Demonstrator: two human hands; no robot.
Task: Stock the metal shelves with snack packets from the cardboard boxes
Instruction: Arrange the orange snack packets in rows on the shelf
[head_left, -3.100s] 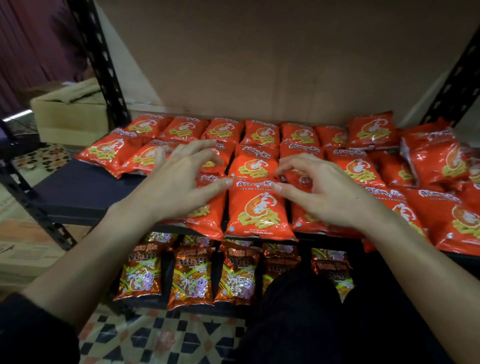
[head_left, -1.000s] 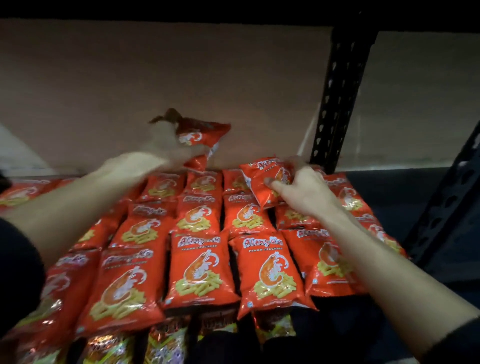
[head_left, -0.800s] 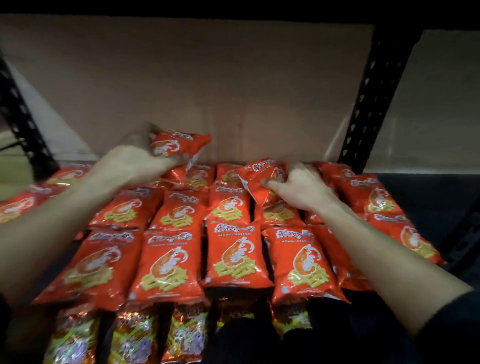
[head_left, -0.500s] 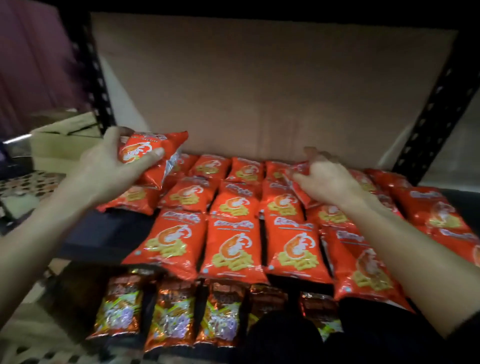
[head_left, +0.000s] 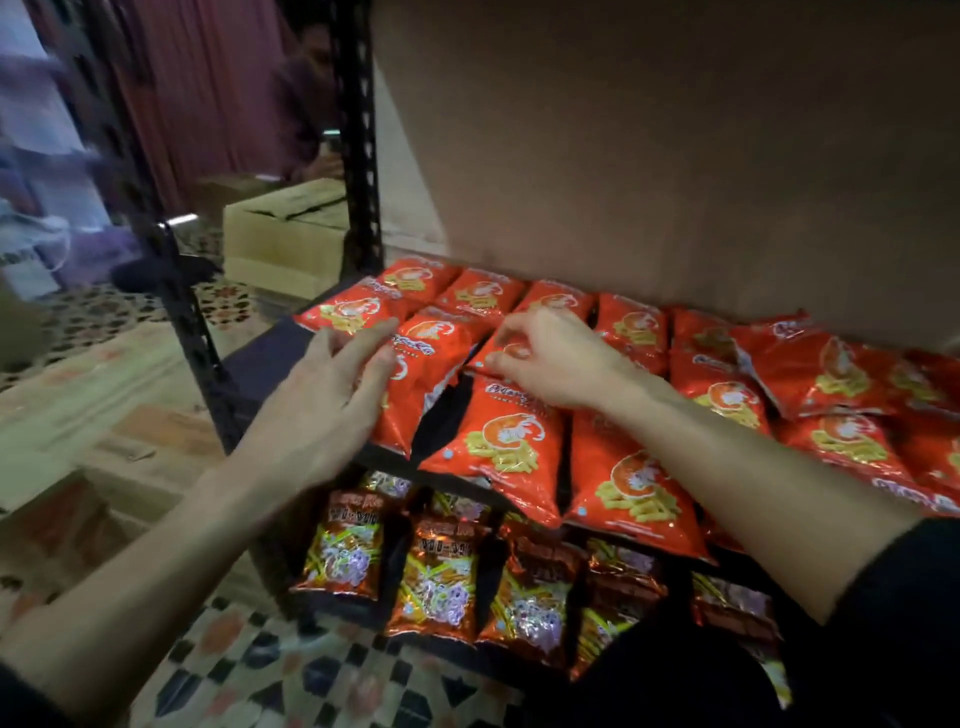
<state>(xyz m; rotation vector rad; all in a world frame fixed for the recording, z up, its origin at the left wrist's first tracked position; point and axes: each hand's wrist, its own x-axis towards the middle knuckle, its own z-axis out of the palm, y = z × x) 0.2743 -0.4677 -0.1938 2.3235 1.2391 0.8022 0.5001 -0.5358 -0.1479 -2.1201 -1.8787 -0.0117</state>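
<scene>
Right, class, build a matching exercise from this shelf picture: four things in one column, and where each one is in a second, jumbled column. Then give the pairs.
1 orange packets
2 brown foil packets
3 cardboard box
4 left hand

A on the floor, beyond the shelf post
B on the lower shelf
C fingers laid on a tilted packet
D in rows on the upper shelf

Pairs: 1-D, 2-B, 3-A, 4-C

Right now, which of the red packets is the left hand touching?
The front-left red packet, beside the bare shelf end. The left hand lies flat on it; the right hand pinches another packet further back.
</scene>
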